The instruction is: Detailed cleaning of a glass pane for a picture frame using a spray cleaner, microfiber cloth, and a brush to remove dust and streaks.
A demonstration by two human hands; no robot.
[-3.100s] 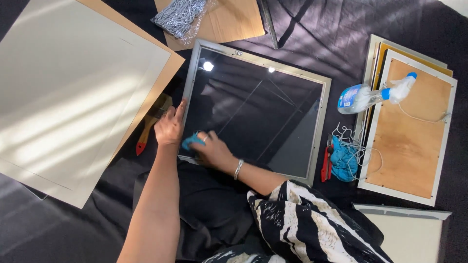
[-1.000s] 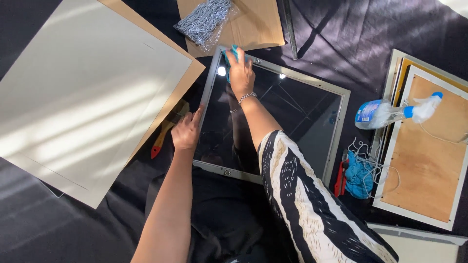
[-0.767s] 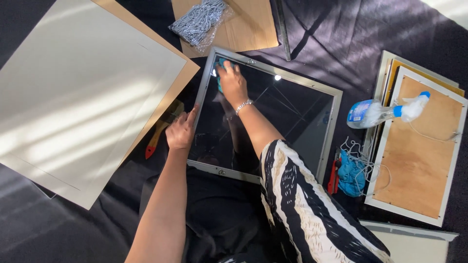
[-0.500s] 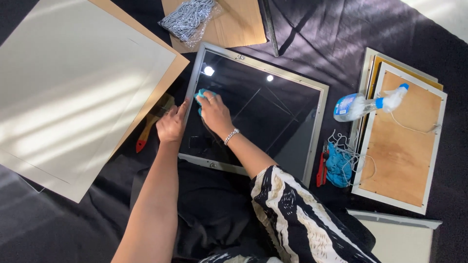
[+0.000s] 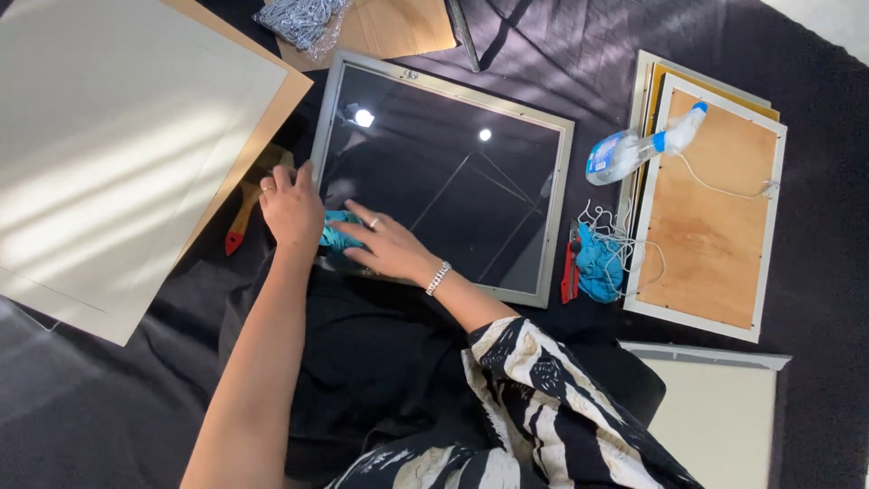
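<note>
Near corner of glass, head view: right hand [image 5: 387, 249] lying fingers spread and flat, pressing teal cloth [image 5: 337, 234] onto glass of silver picture frame [image 5: 445, 177].
Left hand [image 5: 291, 204]: fingers together, curled over frame's left edge, steadying; nothing pinched.
Cloth position: bottom-left corner of glass, partly hidden under right palm, between both hands.
Change since half a second ago: cloth and right hand lower, pulled from mid-left of glass down to corner nearest body; a second ago up at top-left corner.
Change in left hand: same edge, slid slightly downward with right hand.
Meaning, as judgement: left strip of glass wiped top to bottom; wide right part of glass probably yet to be covered.
Frame: flat on dark fabric [image 5: 109, 398], glass up, two bright light reflections near top.
Right of frame: spray bottle [image 5: 638, 149] lying across upturned frame back [image 5: 711, 217]; blue bundle with white cord [image 5: 599, 263] and red-handled tool [image 5: 568, 272] just beside frame.
Left of frame: large cream board [image 5: 118, 154]; wooden-handled tool with red tip [image 5: 246, 208] touching board's edge.
</note>
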